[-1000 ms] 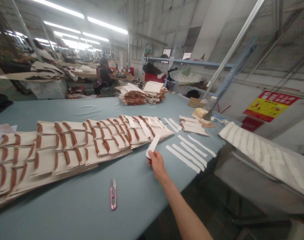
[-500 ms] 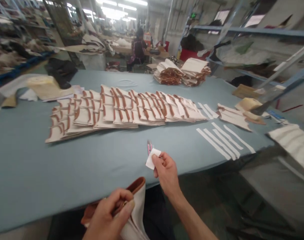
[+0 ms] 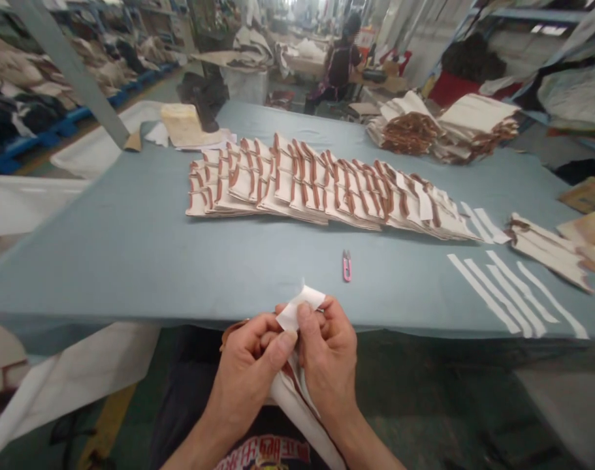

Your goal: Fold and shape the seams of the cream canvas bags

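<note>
Cloth-covered table [image 3: 130, 261] with rows of brown-trimmed canvas panels [image 3: 326, 189] and pink thread snips [image 3: 347, 266], its near edge just above left hand [image 3: 245, 359] and right hand [image 3: 329, 352], both pinching white strip [image 3: 301, 308] onto folded canvas piece [image 3: 292, 398].

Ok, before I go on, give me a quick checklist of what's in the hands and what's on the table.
1. Strip in hands: ok. The white strip is pinched between the left hand and right hand.
2. Canvas piece held: ok. The canvas piece hangs down from both hands.
3. Strip seated against the trim: cannot tell. The fingers hide where they meet.
4. Snips within reach: ok. The pink snips lie on the table, apart from the hands.
5. Spare strips ready: ok. More white strips lie side by side on the table's right.
</note>
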`<state>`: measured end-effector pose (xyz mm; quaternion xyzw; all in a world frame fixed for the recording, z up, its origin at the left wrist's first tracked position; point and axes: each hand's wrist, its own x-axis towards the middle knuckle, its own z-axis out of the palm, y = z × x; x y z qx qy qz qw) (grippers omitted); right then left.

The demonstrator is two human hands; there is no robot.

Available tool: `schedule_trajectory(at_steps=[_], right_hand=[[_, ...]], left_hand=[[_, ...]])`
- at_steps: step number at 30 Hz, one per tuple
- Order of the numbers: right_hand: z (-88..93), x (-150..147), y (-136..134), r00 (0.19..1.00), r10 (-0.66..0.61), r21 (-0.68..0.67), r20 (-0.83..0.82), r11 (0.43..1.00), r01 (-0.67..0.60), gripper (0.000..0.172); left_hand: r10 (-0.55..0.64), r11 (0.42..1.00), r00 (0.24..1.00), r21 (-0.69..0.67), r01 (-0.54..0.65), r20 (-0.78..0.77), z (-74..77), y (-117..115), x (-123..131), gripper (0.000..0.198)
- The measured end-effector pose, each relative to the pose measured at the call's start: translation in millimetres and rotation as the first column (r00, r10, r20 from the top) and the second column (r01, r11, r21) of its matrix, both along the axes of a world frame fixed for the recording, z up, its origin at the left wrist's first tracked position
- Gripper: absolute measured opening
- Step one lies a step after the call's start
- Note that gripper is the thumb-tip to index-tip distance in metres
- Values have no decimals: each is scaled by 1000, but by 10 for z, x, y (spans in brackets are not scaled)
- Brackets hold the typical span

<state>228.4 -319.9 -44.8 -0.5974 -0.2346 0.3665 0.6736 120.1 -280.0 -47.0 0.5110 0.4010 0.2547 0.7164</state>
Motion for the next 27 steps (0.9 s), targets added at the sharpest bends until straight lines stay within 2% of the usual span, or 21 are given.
schedule_trajectory(at_steps=[5, 9, 16, 21, 27], right_hand=[[-22, -137, -23, 998, 53, -25, -43, 998, -54, 45], [-1, -168, -32, 995, 55, -14, -83, 998, -56, 48], [-5, -151, -38, 993, 37, 11, -116, 999, -36, 50], [-87, -112, -35, 965, -3, 90, -262, 996, 28, 43], [-192, -73, -67, 936, 53, 111, -347, 994, -15, 34]], left_hand=[[156, 978, 987, 145, -148, -41, -46, -50, -104, 47], [157, 981, 988, 115, -157, 6, -49, -110, -158, 42], [228, 970, 974, 92, -226, -11, -44, -137, -158, 40], [208, 962, 978, 182, -203, -13, -113, -136, -174, 41], [162, 970, 987, 179, -162, 13, -91, -158, -148, 43]])
